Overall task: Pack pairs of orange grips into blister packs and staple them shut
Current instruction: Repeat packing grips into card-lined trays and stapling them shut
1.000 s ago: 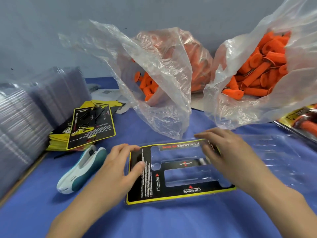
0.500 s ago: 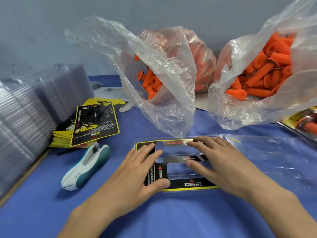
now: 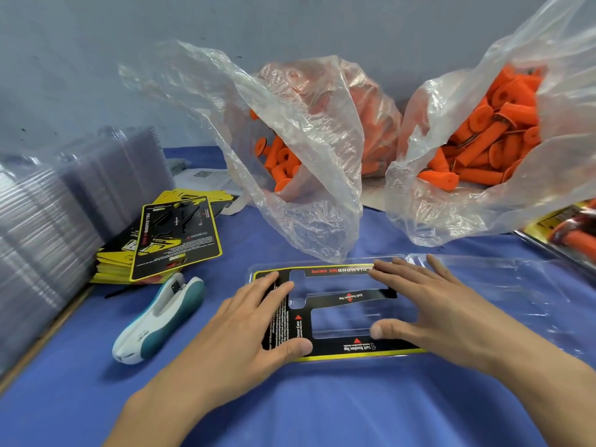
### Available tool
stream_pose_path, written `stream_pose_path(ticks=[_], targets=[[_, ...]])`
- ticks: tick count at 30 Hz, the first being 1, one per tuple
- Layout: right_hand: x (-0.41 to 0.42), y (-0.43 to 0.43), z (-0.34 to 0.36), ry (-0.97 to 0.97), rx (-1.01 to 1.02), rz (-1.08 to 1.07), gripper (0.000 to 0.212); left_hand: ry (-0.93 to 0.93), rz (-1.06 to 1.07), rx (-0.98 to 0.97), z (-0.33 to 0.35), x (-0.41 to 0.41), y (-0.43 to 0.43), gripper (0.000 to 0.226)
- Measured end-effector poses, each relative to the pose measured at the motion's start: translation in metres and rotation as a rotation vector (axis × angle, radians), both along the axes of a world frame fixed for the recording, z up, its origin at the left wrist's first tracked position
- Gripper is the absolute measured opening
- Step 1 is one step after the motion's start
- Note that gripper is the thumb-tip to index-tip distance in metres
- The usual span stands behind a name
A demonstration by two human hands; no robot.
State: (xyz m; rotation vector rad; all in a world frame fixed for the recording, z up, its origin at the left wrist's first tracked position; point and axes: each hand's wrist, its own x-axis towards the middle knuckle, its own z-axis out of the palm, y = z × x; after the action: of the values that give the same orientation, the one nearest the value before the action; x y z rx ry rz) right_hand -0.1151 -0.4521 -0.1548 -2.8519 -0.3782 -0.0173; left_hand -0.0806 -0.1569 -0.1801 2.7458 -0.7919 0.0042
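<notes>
Blue cloth [image 3: 290, 408]: left grip [image 3: 245, 330] and right grip [image 3: 442, 314], both flat-open, press clear blister pack [image 3: 342, 321].

both hands lay flat on an open blister pack [image 3: 338, 309] with a black-and-yellow card insert, the left hand [image 3: 254, 327] on its left end and the right hand [image 3: 429, 304] on its right, fingers straight. a white-and-teal stapler [image 3: 158, 321] lay to the left on the blue cloth [image 3: 322, 408]. two clear bags held orange grips [image 3: 483, 140] behind.
</notes>
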Motion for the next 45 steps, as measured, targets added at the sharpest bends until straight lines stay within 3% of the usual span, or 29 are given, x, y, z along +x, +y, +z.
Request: stream_pose_path(ticks=[6,8,20,26,32,39,45], targets=[[-0.008,-0.001,0.0,-0.332,0.025,-0.077,0.043,-0.009,0.035,-0.013,0.0,0.002,0.0,0.096],[-0.011,-0.004,-0.002,-0.351,0.037,-0.112,0.037,-0.001,0.037,-0.025,-0.001,0.003,0.001,0.096],[-0.016,-0.021,-0.013,-0.19,0.023,-0.115,0.05,0.007,0.044,-0.024,0.004,0.002,0.001,0.082],[-0.02,-0.017,-0.01,-0.337,0.012,-0.096,0.03,0.006,0.056,-0.048,0.006,0.005,0.003,0.077],[-0.019,-0.018,-0.01,-0.233,0.049,-0.08,0.031,-0.013,0.061,-0.052,0.005,0.007,0.003,0.077],[-0.019,-0.018,-0.011,-0.094,0.0,-0.119,0.067,-0.006,0.078,-0.033,0.004,0.008,0.005,0.082],[-0.021,-0.022,-0.007,-0.08,0.047,-0.151,0.069,-0.003,0.097,-0.017,0.006,0.012,0.015,0.085]])
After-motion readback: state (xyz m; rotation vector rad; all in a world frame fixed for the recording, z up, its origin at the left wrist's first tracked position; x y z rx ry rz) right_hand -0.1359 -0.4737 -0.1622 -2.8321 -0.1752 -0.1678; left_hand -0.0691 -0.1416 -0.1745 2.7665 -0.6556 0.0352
